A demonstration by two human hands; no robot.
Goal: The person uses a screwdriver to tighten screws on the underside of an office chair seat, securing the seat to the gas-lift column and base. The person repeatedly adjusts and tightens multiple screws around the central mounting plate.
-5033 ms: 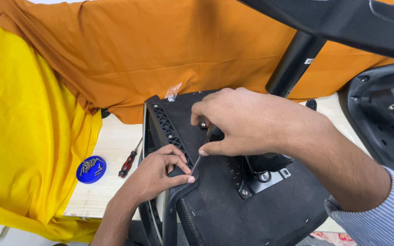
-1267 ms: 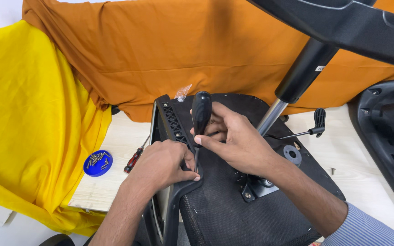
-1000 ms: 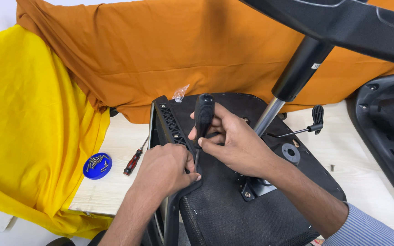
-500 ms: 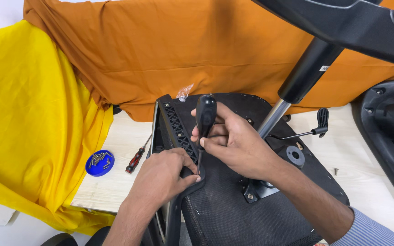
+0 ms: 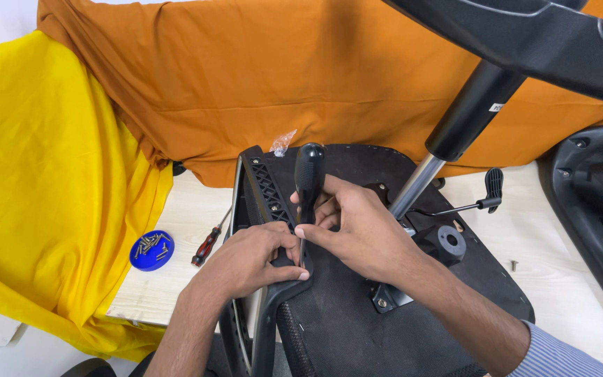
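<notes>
Right hand [image 5: 361, 230] grips upright screwdriver [image 5: 308, 174] just above left hand [image 5: 252, 258].

Orange cloth [image 5: 329, 77], yellow cloth [image 5: 43, 195], blue lid of screws [image 5: 151, 250], red-handled screwdriver [image 5: 207, 244], loose screw [image 5: 514, 265]

Screwdriver [image 5: 308, 183] tip hidden behind the fingers [image 5: 294, 253].

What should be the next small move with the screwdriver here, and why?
Probably turn the black-handled screwdriver while pressing down. The right hand holds it upright, its tip meets the armrest bracket on the chair seat underside, and the left hand steadies that spot.
</notes>
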